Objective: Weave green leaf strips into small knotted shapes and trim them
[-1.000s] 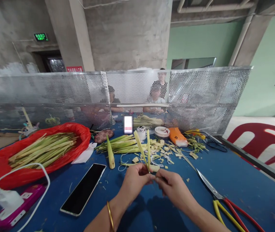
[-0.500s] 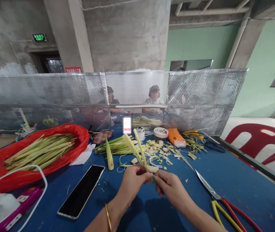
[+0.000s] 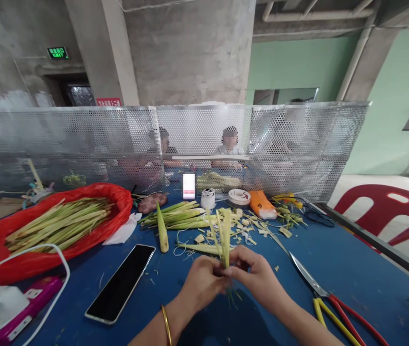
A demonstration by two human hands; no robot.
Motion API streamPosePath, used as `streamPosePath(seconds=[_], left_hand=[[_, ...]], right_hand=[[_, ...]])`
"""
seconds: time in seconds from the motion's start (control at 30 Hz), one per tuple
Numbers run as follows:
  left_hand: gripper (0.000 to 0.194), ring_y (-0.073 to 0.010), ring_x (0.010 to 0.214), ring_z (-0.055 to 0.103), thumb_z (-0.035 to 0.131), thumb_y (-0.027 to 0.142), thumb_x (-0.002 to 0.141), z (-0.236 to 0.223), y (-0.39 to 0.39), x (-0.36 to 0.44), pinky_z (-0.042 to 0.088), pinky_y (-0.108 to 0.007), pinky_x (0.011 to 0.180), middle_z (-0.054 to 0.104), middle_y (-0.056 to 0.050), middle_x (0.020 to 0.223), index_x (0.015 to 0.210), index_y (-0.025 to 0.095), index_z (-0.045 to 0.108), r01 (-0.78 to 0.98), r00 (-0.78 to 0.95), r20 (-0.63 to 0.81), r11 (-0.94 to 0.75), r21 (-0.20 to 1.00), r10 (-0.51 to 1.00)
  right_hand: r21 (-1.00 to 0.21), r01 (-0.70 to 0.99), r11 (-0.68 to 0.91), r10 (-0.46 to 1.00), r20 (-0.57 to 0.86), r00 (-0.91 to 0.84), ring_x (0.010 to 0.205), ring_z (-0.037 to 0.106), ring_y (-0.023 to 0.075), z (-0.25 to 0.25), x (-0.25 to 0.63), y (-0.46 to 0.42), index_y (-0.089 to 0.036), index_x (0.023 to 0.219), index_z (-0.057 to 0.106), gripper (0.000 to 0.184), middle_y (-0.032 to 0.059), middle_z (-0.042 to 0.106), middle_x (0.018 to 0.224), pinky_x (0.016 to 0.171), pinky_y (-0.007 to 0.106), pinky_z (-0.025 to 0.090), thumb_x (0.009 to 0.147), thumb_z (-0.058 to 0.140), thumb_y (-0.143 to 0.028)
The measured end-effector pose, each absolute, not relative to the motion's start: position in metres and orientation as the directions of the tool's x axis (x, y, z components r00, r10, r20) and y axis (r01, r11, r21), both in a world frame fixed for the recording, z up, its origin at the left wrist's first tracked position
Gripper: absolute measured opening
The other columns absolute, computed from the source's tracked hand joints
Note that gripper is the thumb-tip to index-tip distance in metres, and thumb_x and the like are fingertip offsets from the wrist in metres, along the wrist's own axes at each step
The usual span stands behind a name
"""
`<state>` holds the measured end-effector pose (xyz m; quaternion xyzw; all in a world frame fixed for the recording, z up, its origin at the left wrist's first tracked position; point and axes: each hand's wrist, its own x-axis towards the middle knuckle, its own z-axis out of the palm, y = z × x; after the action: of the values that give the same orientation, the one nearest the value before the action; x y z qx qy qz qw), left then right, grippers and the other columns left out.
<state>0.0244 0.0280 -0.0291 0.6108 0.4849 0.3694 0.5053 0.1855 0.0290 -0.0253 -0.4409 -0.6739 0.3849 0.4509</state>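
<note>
Between my two hands a small bunch of pale green leaf strips (image 3: 227, 230) stands nearly upright, fanning out at the top, with thin ends poking out below. My left hand (image 3: 204, 281) is closed on the bunch from the left, a gold bangle on its wrist. My right hand (image 3: 249, 269) pinches the same strips from the right, thumb in front. Just beyond the hands, a long leaf strip (image 3: 204, 248) and white thread (image 3: 181, 238) lie on the blue table (image 3: 168, 293). Fingertips partly hide where the strips are gripped.
Left are a red bag (image 3: 121, 197) of stalks, a phone (image 3: 121, 283) and a purple power strip (image 3: 35, 298). Scissors (image 3: 310, 276) lie right. Behind are leaf scraps (image 3: 242, 223), green stalks (image 3: 175, 216), a tape roll (image 3: 239, 198), an orange packet (image 3: 262, 204) and a perforated metal screen (image 3: 204, 129).
The strips have swung from leaning left to nearly upright, and their lower ends now show beneath my hands. Both hands have shifted slightly, my right fingers curling higher around the bunch.
</note>
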Motion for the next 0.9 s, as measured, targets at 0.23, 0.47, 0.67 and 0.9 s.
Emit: streamPosePath(seconds=[0.23, 0.47, 0.67, 0.9], left_hand=[[0.028, -0.0135, 0.058, 0.055, 0.072, 0.03, 0.064, -0.028, 0.035, 0.026, 0.042, -0.024, 0.056, 0.066, -0.001, 0.071, 0.088, 0.017, 0.074, 0.301, 0.178, 0.063, -0.115, 0.947, 0.982], [0.051, -0.0178, 0.058, 0.067, 0.06, 0.054, 0.077, -0.016, 0.023, 0.032, 0.049, -0.025, 0.053, 0.071, -0.01, 0.076, 0.107, 0.012, 0.062, -0.185, 0.419, -0.304, 0.408, 0.894, 0.855], [0.032, -0.017, 0.069, 0.069, 0.068, 0.036, 0.075, -0.019, 0.018, 0.037, 0.053, -0.026, 0.067, 0.071, -0.01, 0.082, 0.094, 0.011, 0.069, -0.378, 0.488, -0.262, 0.472, 0.796, 0.832], [0.027, -0.0192, 0.075, 0.069, 0.068, 0.027, 0.077, -0.015, 0.017, 0.035, 0.053, -0.028, 0.073, 0.073, -0.015, 0.088, 0.095, 0.007, 0.072, -0.388, 0.496, -0.244, 0.464, 0.796, 0.833]], right_hand=[[-0.921, 0.225, 0.32, 0.947, 0.315, -0.058, 0.06, 0.044, 0.0143, -0.027, 0.189, 0.032, -0.019, 0.069, 0.058, 0.023, -0.0018, 0.049, 0.062, 0.057, 0.026, 0.037, 0.082, 0.057, -0.038], [-0.792, 0.416, 0.448, 0.885, 0.46, -0.077, 0.069, 0.053, 0.0166, -0.027, 0.185, 0.021, -0.021, 0.076, 0.06, 0.021, 0.0019, 0.056, 0.072, 0.064, 0.026, 0.041, 0.091, 0.049, -0.031], [-0.879, 0.331, 0.344, 0.935, 0.354, -0.032, 0.068, 0.054, 0.0167, -0.038, 0.178, 0.02, -0.02, 0.079, 0.057, 0.02, 0.0016, 0.058, 0.072, 0.063, 0.026, 0.043, 0.089, 0.049, -0.035], [-0.916, 0.253, 0.311, 0.94, 0.336, 0.064, 0.063, 0.052, 0.0156, -0.04, 0.18, 0.021, -0.021, 0.077, 0.053, 0.021, -0.0015, 0.055, 0.067, 0.059, 0.026, 0.043, 0.085, 0.055, -0.04]])
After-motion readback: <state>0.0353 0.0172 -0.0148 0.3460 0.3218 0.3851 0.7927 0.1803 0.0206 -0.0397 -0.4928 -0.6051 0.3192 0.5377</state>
